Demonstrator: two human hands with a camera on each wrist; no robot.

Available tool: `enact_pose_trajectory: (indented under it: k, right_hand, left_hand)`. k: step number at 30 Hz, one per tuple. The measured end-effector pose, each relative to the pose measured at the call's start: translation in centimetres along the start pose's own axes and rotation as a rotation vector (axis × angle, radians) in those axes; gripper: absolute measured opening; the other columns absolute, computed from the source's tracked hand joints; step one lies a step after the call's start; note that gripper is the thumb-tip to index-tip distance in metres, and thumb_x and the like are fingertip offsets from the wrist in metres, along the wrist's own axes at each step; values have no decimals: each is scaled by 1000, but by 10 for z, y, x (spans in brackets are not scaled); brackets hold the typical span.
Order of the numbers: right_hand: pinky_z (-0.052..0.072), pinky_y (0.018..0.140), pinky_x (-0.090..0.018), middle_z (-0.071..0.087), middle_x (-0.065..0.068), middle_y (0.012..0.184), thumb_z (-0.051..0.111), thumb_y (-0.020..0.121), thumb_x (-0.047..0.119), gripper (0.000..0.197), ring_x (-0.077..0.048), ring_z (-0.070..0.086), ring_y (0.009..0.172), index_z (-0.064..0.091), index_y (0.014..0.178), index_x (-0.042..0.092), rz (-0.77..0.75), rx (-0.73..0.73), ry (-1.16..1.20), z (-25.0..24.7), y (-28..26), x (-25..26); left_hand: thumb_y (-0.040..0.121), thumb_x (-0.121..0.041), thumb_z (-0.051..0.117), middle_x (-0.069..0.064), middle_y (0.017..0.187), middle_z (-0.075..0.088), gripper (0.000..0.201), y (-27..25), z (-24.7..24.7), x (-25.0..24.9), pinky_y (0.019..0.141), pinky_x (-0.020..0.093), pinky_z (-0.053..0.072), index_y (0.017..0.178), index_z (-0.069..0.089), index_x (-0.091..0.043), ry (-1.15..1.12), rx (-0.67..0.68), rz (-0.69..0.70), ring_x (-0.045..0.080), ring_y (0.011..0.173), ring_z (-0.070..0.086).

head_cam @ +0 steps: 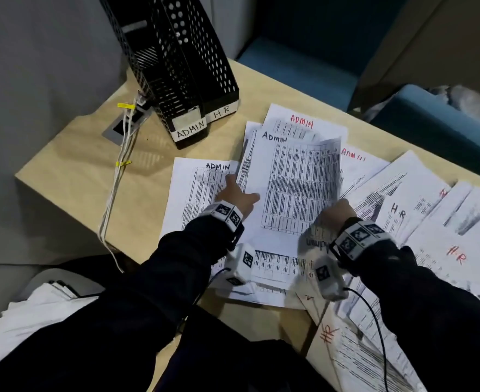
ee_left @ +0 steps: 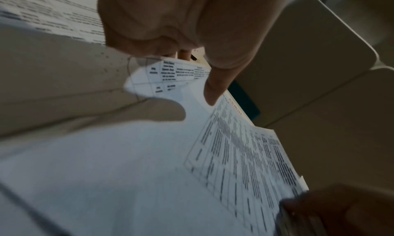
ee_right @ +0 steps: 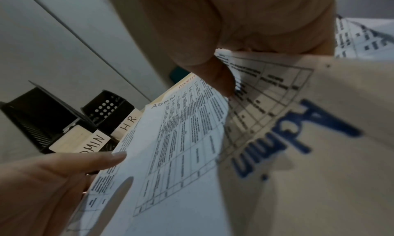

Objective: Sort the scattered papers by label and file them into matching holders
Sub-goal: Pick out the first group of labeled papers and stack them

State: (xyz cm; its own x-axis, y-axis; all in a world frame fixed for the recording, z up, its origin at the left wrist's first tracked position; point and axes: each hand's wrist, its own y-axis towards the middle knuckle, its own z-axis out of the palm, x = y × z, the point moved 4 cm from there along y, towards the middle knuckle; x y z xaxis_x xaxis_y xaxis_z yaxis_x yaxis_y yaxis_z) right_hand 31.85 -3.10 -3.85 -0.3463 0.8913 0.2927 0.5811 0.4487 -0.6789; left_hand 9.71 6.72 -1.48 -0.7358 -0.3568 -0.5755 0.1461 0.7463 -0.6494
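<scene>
Head view: two black perforated holders are standing on the counter (head_cam: 72, 171), beyond and to the left of both hands, the ADMIN holder (head_cam: 176, 89) touching the H.R holder (head_cam: 210, 66); what they contain cannot be told. The left hand (head_cam: 234, 195) is lying with fingers spread straight, pressing on the ADMIN sheet (head_cam: 284, 176) just ahead of it. The right hand (head_cam: 336, 212) is gripping a curled sheet at that paper's right edge. H.R papers (head_cam: 431, 222) are fanning out to the right of the right hand.

Left wrist view: the left hand (ee_left: 170, 29) is showing an extended finger touching a printed sheet (ee_left: 149, 163) below it.

Right wrist view: the right hand (ee_right: 245, 29) is pinching, thumb on top, a sheet marked "Admin" in blue (ee_right: 298, 138). The left hand's fingers (ee_right: 74, 162) are lying straight against the white ADMIN sheet (ee_right: 170, 155), with the holders (ee_right: 53, 121) beyond them.
</scene>
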Motion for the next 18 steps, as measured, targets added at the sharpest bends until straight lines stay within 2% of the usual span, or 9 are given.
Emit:
enact_pose_trajectory:
  k: [1, 3, 4, 6, 8, 11, 13, 14, 18]
  right_hand:
    - [36, 45, -22, 54, -12, 83, 54, 87, 7, 37, -25, 54, 73, 48, 121, -6, 6, -5, 31, -1, -1, 1]
    - [33, 43, -21, 47, -7, 71, 56, 83, 9, 19, -20, 46, 57, 55, 100, 2, 15, 12, 53, 0, 0, 2]
    - [36, 46, -24, 47, -6, 70, 58, 82, 11, 14, -20, 45, 58, 55, 95, 6, 13, 32, 48, 1, -1, 2]
    - [41, 56, -26, 52, -5, 78, 63, 82, 17, 19, -22, 50, 73, 61, 101, 11, -2, 76, 69, 5, -3, 4]
    - [43, 67, -30, 54, -9, 92, 65, 83, 17, 35, -22, 50, 86, 62, 114, 2, -28, 80, 42, 7, -1, 4]
    - [47, 83, -31, 58, -19, 102, 55, 90, 9, 33, -29, 57, 94, 58, 119, -6, -85, -1, 6, 5, -5, 6]
    - [51, 92, -39, 63, -23, 110, 49, 91, 6, 30, -34, 62, 101, 58, 117, -7, -72, -101, 98, -3, -7, 4]
    - [51, 92, -41, 63, -24, 113, 47, 91, 6, 30, -37, 62, 104, 57, 116, -7, -71, -134, 124, -7, -9, 3]
    - [46, 91, -37, 58, -24, 124, 42, 96, 9, 34, -36, 55, 116, 53, 124, -7, -76, -153, 35, -16, -19, -3]
  left_hand:
    - [88, -29, 63, 14, 134, 53, 70, -2, 3, -1, 93, 36, 45, 143, 21, -18, 9, -11, 26, 35, 114, 56]
    - [91, -24, 56, 15, 130, 56, 61, -3, 7, 0, 92, 38, 46, 142, 23, -18, 50, -28, 67, 36, 110, 58]
    - [93, -21, 52, 16, 128, 56, 56, -4, 8, 0, 89, 38, 45, 142, 24, -17, 77, -31, 74, 36, 108, 59]
    - [96, -16, 44, 18, 129, 53, 45, -5, 7, 0, 90, 40, 44, 139, 31, -12, 132, -52, 93, 37, 110, 57]
    - [97, -17, 42, 18, 133, 44, 40, -8, 8, 2, 95, 43, 41, 136, 36, -11, 209, -79, 111, 37, 114, 53]
    - [94, -25, 50, 16, 130, 41, 37, -13, 3, 9, 98, 46, 41, 128, 46, -12, 237, -145, 131, 36, 117, 48]
    - [88, -31, 59, 14, 129, 43, 36, -13, -10, 18, 100, 46, 41, 119, 52, -13, 150, -229, 69, 34, 121, 45]
    - [86, -32, 61, 13, 131, 41, 38, -14, -21, 26, 102, 45, 39, 118, 52, -13, 93, -275, 4, 33, 123, 42]
    - [77, -26, 69, 18, 135, 34, 62, -22, -64, 73, 100, 45, 35, 126, 38, -5, -30, -455, -319, 36, 125, 35]
